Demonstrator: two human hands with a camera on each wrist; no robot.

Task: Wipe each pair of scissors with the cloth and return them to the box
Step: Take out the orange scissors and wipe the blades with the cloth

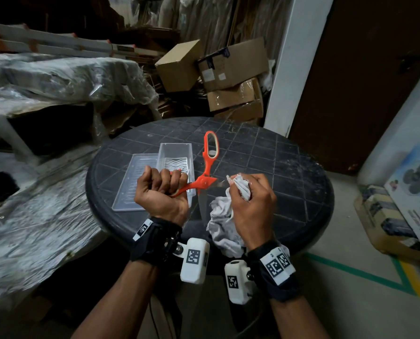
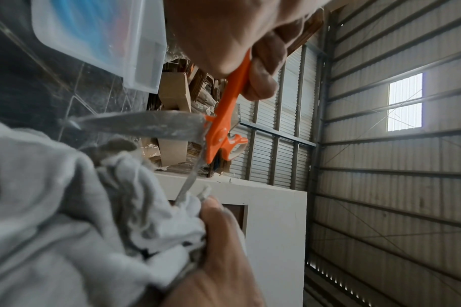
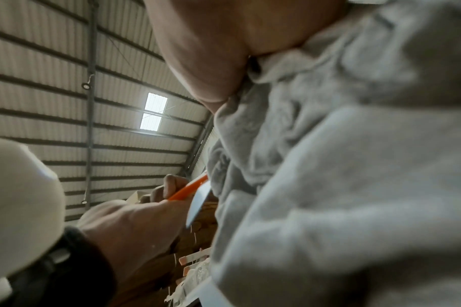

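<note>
Your left hand (image 1: pixel 161 192) curls its fingers around one orange handle of the scissors (image 1: pixel 205 181), held open above the dark, grid-patterned round table (image 1: pixel 277 167). Your right hand (image 1: pixel 250 204) bunches the crumpled grey cloth (image 1: pixel 222 223), fingers pinching it onto one blade. The left wrist view alone shows that blade (image 2: pixel 187 184) disappearing into the cloth (image 2: pixel 66 207), the other blade dull and smeared. The clear plastic box (image 1: pixel 176 155) stands beside its lid (image 1: pixel 130 182) behind your left hand.
</note>
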